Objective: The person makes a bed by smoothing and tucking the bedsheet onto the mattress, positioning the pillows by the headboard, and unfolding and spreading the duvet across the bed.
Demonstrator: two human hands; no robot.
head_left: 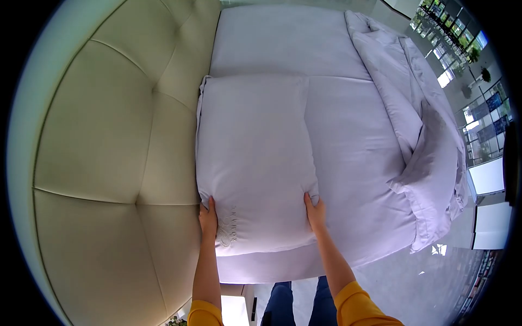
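A large pale lilac pillow (255,157) lies flat on the bed, its left side against the headboard. My left hand (207,216) grips the pillow's left edge near the lower corner, thumb on top and the other fingers mostly hidden. On the right edge, my right hand (315,212) pinches the pillow in the same way, with its thumb on top. Raised embroidery (227,228) shows on the pillow beside my left hand. Under the pillow spreads a lilac sheet (348,130).
The tufted beige headboard (109,136) rises along the left. A bunched lilac duvet (402,81) and a second pillow (432,157) lie along the bed's right side. A white cabinet (235,309) stands by the headboard at the bottom. Grey floor (391,282) shows at the lower right.
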